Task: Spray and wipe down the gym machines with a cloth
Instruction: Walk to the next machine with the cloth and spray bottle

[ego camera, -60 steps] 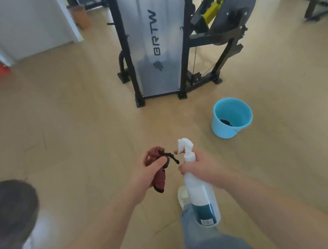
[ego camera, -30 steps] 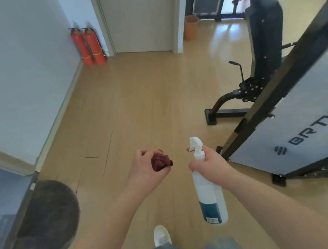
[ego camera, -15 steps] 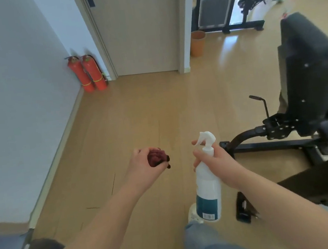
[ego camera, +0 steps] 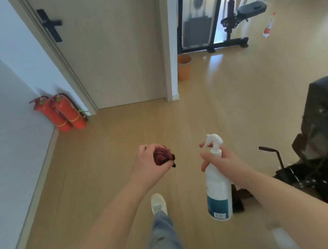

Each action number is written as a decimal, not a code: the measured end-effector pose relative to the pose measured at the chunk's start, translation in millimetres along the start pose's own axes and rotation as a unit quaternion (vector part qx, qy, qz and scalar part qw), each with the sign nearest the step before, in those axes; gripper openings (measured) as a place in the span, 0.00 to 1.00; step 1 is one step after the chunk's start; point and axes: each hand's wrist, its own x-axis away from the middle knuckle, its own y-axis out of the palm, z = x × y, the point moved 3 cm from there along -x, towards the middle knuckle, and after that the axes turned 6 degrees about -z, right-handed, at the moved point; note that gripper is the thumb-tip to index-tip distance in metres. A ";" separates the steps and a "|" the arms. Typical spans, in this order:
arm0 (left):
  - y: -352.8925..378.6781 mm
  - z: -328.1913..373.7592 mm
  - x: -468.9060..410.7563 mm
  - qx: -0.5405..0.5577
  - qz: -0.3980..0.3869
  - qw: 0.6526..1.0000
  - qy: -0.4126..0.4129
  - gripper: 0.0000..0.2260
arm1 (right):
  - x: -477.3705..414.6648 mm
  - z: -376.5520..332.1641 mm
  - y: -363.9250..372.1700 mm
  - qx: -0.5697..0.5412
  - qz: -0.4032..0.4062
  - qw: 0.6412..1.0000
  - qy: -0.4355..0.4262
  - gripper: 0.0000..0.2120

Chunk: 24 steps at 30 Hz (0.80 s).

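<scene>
While left hand (ego camera: 145, 165) grips cloth (ego camera: 161, 157), bottle (ego camera: 217, 193) beside

Fire extinguishers (ego camera: 60, 113): two red ones, touching side by side, upright in the corner where the wall meets the door frame.
Door (ego camera: 113, 54): beige, shut, with a black lever handle (ego camera: 51, 24).
Waste bin (ego camera: 184, 67): orange, on the floor just right of the door frame.
Bottle (ego camera: 269, 25): clear, red-capped, standing far right on the floor.
Floor (ego camera: 120, 142): light wood planks.
Wall (ego camera: 1, 103): white, along the left.

Two extinguishers (ego camera: 68, 113), one cloth (ego camera: 161, 157), one spray bottle (ego camera: 218, 190).
</scene>
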 end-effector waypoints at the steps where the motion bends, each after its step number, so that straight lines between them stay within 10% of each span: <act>1: -6.1 4.4 -31.6 0.000 -0.008 1.000 0.011 0.18 | -20.7 -11.0 -8.7 -0.006 0.015 1.000 0.000 0.11; 11: -45.4 90.7 -291.1 0.016 -0.167 0.984 0.065 0.13 | -194.0 -121.3 -103.6 -0.062 0.148 0.987 0.020 0.10; 24: 8.3 224.2 -554.1 -0.001 -0.191 0.981 0.046 0.06 | -380.0 -175.6 -310.5 -0.134 0.189 0.972 0.025 0.10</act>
